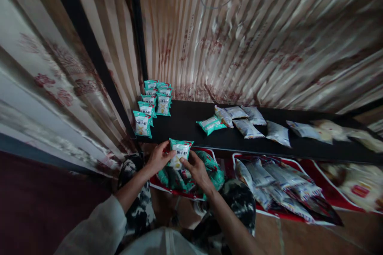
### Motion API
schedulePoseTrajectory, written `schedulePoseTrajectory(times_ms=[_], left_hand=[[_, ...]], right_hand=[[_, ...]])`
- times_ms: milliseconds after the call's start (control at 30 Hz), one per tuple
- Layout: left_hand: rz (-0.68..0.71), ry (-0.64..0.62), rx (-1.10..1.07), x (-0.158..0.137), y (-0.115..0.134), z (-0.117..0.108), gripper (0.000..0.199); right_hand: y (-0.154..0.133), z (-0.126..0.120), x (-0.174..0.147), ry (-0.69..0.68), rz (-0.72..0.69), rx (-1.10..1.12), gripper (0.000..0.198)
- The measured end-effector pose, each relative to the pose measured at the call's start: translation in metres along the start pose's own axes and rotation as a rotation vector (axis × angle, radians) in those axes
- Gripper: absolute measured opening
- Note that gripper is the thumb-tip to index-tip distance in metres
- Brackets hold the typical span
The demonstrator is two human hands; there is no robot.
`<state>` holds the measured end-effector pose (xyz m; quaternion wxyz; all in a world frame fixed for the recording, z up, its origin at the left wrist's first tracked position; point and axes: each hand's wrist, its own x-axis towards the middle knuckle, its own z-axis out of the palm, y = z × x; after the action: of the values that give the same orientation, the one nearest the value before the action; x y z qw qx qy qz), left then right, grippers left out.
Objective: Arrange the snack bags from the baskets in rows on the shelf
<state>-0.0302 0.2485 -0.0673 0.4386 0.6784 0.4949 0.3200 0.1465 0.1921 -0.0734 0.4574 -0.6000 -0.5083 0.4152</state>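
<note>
Between my left hand (160, 156) and my right hand (195, 168) I hold a teal and white snack bag (180, 152) upright, its printed front facing me. Fingers of both hands are closed on its sides. Directly below it is a red basket (195, 197) with more teal snack bags (214, 169) inside. On the black shelf (182, 121), at its left end, several matching snack bags (143, 124) stand upright in two rows. Another teal bag (211, 124) lies flat further right on the shelf, touching the pale bags.
Several pale snack bags (247, 128) lie scattered along the shelf's right side. A second red basket (278, 216) holds silvery bags (278, 183); a third, at right, holds a cream package (362, 187). Black posts (138, 24) and a pleated curtain (179, 28) bound the shelf.
</note>
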Motion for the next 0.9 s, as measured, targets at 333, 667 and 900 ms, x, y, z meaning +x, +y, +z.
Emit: schedulePoseTrajectory(times_ms=[333,667,900], left_hand=[[-0.012,0.237,0.054,0.039,0.001,0.007,0.058],[0.220,0.444,0.238,0.076,-0.007,0.015,0.045],[0.251,0.503,0.365,0.095,-0.038,0.017,0.048]], right_hand=[[-0.017,0.002,0.055,-0.083,-0.081,0.108,0.056],[0.000,0.026,0.134,0.099,-0.119,-0.035,0.059],[0.007,0.054,0.180,0.111,-0.134,-0.070,0.054]])
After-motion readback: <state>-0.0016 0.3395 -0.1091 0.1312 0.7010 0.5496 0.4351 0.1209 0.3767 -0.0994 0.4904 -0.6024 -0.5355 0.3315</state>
